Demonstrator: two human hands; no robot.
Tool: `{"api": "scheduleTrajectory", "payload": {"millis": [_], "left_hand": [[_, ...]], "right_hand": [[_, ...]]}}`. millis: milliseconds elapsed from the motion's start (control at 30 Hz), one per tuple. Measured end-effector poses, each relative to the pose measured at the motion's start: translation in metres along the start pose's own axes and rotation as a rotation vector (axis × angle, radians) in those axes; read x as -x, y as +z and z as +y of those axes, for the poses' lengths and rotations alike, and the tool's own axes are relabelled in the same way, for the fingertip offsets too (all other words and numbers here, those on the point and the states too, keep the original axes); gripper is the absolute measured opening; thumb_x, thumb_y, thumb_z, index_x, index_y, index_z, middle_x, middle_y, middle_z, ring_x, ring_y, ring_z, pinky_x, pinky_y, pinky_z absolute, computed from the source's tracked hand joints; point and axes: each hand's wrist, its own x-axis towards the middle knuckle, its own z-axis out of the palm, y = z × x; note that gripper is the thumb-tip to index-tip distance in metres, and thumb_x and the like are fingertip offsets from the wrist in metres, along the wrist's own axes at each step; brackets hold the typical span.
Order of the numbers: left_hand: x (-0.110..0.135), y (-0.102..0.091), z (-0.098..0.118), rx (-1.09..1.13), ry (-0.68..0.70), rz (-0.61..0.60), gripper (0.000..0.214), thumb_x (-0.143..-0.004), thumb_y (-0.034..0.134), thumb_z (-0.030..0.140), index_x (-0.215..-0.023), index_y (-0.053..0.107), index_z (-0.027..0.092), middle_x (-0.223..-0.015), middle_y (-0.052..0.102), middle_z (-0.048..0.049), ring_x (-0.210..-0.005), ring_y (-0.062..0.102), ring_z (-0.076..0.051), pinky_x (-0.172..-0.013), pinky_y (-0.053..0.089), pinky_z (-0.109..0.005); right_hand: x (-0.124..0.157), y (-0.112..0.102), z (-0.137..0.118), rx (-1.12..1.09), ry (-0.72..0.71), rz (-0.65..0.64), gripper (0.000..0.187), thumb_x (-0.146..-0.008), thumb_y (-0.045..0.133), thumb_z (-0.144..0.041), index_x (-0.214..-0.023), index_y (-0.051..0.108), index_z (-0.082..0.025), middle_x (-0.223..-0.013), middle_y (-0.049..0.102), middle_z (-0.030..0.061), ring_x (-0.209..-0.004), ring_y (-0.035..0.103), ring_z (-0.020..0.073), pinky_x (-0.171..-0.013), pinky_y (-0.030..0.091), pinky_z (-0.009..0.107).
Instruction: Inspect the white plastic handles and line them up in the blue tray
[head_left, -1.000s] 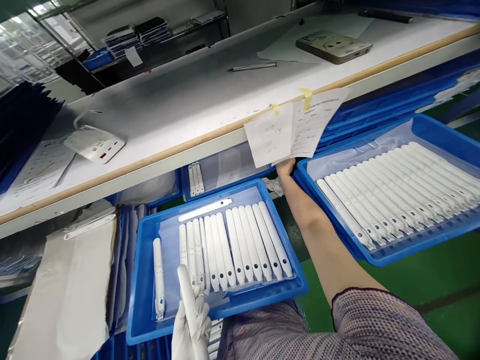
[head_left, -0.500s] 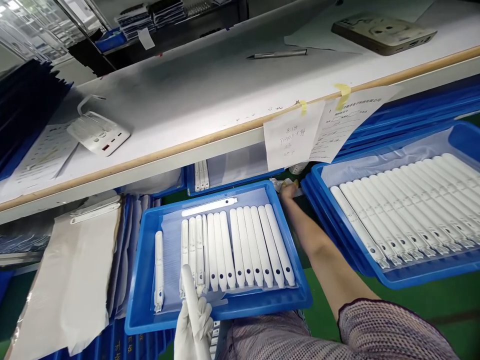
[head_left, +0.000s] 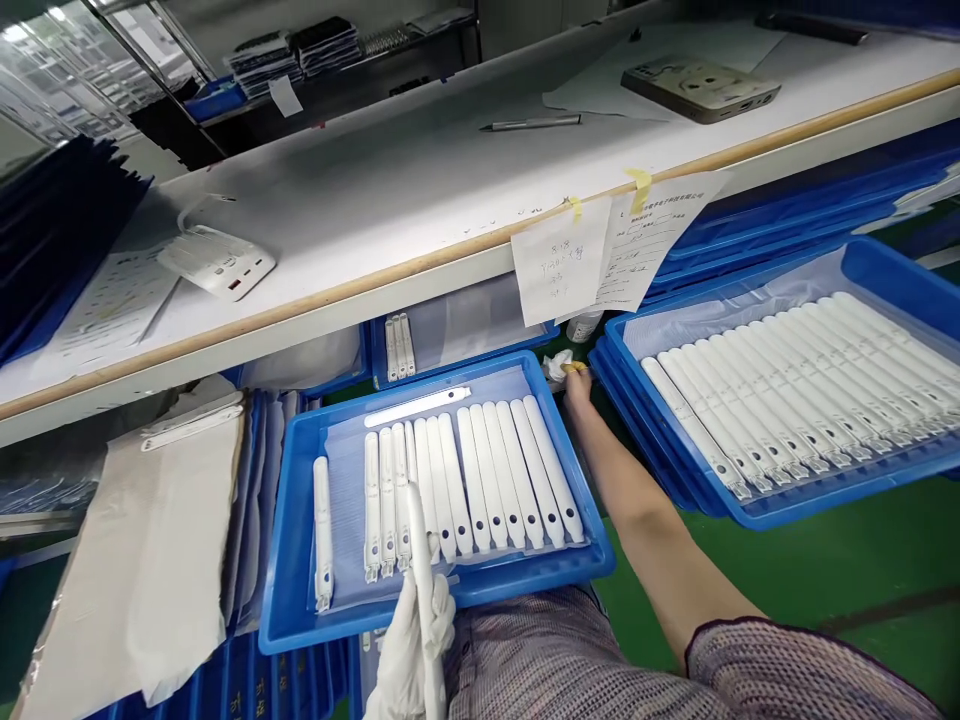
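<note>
My left hand (head_left: 409, 650), in a white glove, is closed round a long white plastic piece (head_left: 421, 570) that stands upright at the near edge of a blue tray (head_left: 296, 560). That tray rests on my lap and holds a row of several white pieces (head_left: 480, 475). My right hand (head_left: 576, 382) reaches forward between the two trays, under the table edge. Its fingers, with yellow tips, pinch a crumpled white cloth (head_left: 556, 366). A small white bottle (head_left: 583, 325) stands just beyond it.
A second blue tray (head_left: 862, 262) full of white pieces sits to the right on a stack of trays. A white table (head_left: 390, 190) above carries a power strip (head_left: 219, 265), a pen (head_left: 529, 123) and papers (head_left: 555, 262) taped to its edge. Grey bags (head_left: 142, 540) lie left.
My right hand has drawn back from under the taped papers and come down onto the white cloth. My left hand has shifted slightly right with the white piece. The view has shifted.
</note>
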Motion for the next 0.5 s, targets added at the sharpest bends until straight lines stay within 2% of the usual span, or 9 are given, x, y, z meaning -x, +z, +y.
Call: {"api": "scheduleTrajectory", "payload": {"millis": [67,133,167,267,400,500], "left_hand": [[-0.001,0.003,0.005,-0.051,-0.009,0.012,0.043,-0.099,0.063,0.041,-0.14,0.057,0.03,-0.066,0.051,0.0049,-0.039,0.044,-0.004,-0.032,0.035,-0.011],[-0.003,0.011,0.017,-0.067,-0.024,0.056,0.042,-0.097,0.067,0.038,-0.136,0.06,0.026,-0.066,0.053,0.0044,-0.04,0.046,-0.005,-0.033,0.039,-0.012],[-0.004,0.017,0.024,-0.067,-0.042,0.081,0.04,-0.096,0.069,0.038,-0.132,0.062,0.023,-0.067,0.055,0.0035,-0.043,0.05,-0.005,-0.037,0.044,-0.013],[-0.006,0.043,0.048,-0.124,-0.073,0.068,0.035,-0.091,0.075,0.041,-0.113,0.066,0.015,-0.07,0.061,0.0011,-0.054,0.06,-0.007,-0.051,0.055,-0.014],[-0.007,0.076,0.069,-0.363,0.041,-0.141,0.037,-0.092,0.07,0.05,-0.1,0.063,0.015,-0.06,0.055,0.0047,-0.038,0.047,-0.005,-0.033,0.041,-0.014],[-0.006,0.084,0.076,-0.372,0.03,-0.282,0.037,-0.095,0.065,0.052,-0.099,0.061,0.016,-0.055,0.053,0.0062,-0.032,0.044,-0.007,-0.028,0.036,-0.015]], "right_hand": [[0.015,-0.01,-0.021,-0.122,-0.04,-0.09,0.024,-0.089,0.073,-0.037,-0.097,0.064,-0.016,-0.109,0.068,0.0049,-0.094,0.066,0.0179,-0.08,0.058,0.034],[0.037,-0.023,-0.047,-0.21,-0.078,-0.198,0.031,-0.075,0.079,-0.038,-0.077,0.054,-0.019,-0.096,0.068,0.0008,-0.082,0.064,0.0155,-0.07,0.056,0.029],[0.051,-0.028,-0.06,-0.238,-0.092,-0.248,0.036,-0.069,0.081,-0.039,-0.073,0.05,-0.021,-0.089,0.067,-0.001,-0.077,0.062,0.0147,-0.065,0.055,0.028],[0.103,-0.032,-0.096,-0.332,-0.084,-0.415,0.041,-0.061,0.085,-0.039,-0.075,0.05,-0.023,-0.08,0.064,-0.0039,-0.07,0.061,0.0147,-0.062,0.055,0.028],[0.175,-0.008,-0.117,-0.4,0.127,-0.67,0.045,-0.061,0.092,-0.042,-0.09,0.061,-0.025,-0.082,0.069,-0.0026,-0.075,0.068,0.0184,-0.067,0.059,0.032],[0.219,0.012,-0.117,-0.318,0.217,-0.734,0.048,-0.059,0.094,-0.047,-0.093,0.067,-0.025,-0.077,0.07,-0.0019,-0.069,0.068,0.0184,-0.064,0.059,0.032]]}}
